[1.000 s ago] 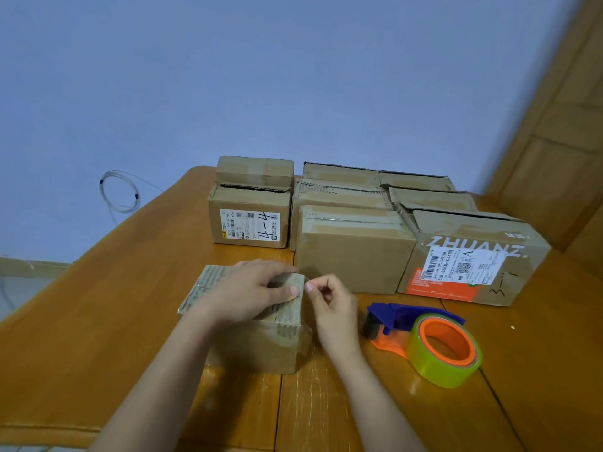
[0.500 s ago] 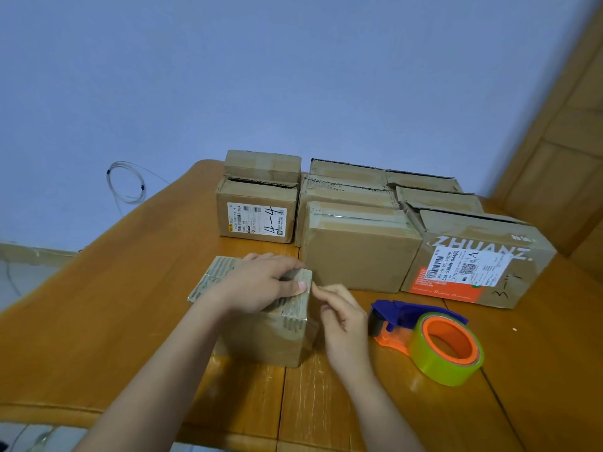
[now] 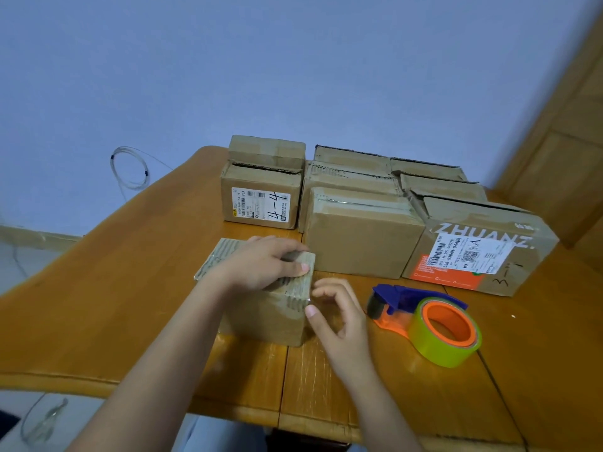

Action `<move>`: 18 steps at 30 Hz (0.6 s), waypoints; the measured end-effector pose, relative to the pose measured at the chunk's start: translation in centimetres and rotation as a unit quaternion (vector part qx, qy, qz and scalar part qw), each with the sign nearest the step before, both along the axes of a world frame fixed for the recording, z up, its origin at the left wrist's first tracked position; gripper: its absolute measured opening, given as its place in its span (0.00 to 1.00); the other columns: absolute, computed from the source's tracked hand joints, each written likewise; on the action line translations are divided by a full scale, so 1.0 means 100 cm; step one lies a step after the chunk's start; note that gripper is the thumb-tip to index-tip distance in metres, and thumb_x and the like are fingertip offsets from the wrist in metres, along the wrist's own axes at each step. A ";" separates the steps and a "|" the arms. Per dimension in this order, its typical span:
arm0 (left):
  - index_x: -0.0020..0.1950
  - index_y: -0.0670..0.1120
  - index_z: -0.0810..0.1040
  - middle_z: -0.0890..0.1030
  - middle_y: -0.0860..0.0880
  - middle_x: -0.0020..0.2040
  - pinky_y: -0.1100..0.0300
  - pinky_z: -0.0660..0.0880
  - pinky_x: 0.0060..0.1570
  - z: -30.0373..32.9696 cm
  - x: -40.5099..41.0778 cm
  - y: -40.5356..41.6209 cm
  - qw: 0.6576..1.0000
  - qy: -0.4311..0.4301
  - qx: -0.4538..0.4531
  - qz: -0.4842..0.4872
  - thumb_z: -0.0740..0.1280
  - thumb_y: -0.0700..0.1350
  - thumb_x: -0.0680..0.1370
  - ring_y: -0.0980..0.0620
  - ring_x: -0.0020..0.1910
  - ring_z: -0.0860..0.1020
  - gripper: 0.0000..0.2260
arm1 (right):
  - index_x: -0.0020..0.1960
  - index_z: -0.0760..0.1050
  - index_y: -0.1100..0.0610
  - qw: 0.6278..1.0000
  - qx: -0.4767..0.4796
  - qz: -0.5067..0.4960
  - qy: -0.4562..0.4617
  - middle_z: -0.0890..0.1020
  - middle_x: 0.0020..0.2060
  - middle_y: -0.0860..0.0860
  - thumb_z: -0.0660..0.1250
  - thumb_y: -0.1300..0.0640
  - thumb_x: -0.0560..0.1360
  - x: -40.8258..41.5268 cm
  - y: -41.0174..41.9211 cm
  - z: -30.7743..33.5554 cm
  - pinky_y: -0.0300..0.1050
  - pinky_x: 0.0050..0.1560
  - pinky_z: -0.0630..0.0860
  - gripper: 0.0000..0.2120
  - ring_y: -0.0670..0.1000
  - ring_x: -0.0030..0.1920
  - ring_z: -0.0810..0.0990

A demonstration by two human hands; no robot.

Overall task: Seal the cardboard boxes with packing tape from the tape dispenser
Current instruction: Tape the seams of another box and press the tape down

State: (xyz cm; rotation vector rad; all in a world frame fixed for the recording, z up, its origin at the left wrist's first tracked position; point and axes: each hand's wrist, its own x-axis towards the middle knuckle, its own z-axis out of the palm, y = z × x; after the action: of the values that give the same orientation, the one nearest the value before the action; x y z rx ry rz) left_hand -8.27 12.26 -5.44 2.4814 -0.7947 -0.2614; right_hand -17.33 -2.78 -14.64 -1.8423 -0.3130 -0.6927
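Note:
A small cardboard box [image 3: 264,316] stands near the table's front, its top covered with taped, ridged cardboard. My left hand [image 3: 261,265] lies flat on that top and presses it down, thumb near the right edge. My right hand [image 3: 336,314] is beside the box's right upper corner, fingers curled and apart, thumb touching the corner where a clear tape end seems to hang. The tape dispenser [image 3: 424,318], blue and orange with a yellow-green roll, lies on the table just right of my right hand.
Several more cardboard boxes stand in rows behind: one labelled box [image 3: 261,203] at left, a plain box [image 3: 362,243] in the middle, a "ZHUANZ" box [image 3: 483,252] at right. The wooden table [image 3: 98,305] has a rounded left edge. A wire coil [image 3: 130,171] hangs on the wall.
My right hand has slid from the box's top edge down to its right corner and loosened its pinch. My left hand stays on the top. The view has shifted slightly.

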 end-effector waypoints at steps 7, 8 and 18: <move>0.71 0.55 0.69 0.74 0.51 0.61 0.55 0.60 0.61 0.002 -0.002 0.000 1.000 -0.013 0.007 -0.011 0.60 0.55 0.81 0.50 0.62 0.68 0.18 | 0.44 0.76 0.51 0.999 -0.018 -0.009 -0.038 0.75 0.49 0.44 0.64 0.50 0.77 0.002 -0.001 -0.001 0.34 0.52 0.71 0.06 0.45 0.53 0.76; 0.71 0.54 0.69 0.74 0.51 0.60 0.56 0.60 0.60 0.003 -0.003 0.000 1.000 -0.017 0.009 -0.013 0.60 0.55 0.81 0.50 0.62 0.68 0.19 | 0.44 0.76 0.51 0.999 -0.007 -0.003 -0.035 0.75 0.48 0.44 0.64 0.48 0.77 0.001 -0.001 0.000 0.34 0.51 0.71 0.09 0.45 0.53 0.76; 0.72 0.53 0.67 0.74 0.54 0.66 0.55 0.57 0.66 0.000 0.002 0.000 0.997 -0.051 0.040 -0.045 0.58 0.56 0.81 0.52 0.65 0.68 0.21 | 0.43 0.78 0.43 0.994 0.100 0.042 0.030 0.79 0.46 0.43 0.71 0.36 0.66 0.010 -0.004 0.005 0.37 0.53 0.73 0.12 0.47 0.52 0.77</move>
State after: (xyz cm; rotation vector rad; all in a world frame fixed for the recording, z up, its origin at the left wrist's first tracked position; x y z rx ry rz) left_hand -8.09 12.27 -5.48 2.5544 -0.9570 -0.2047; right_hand -16.28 -3.15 -14.10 -1.6463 -0.2695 -0.5873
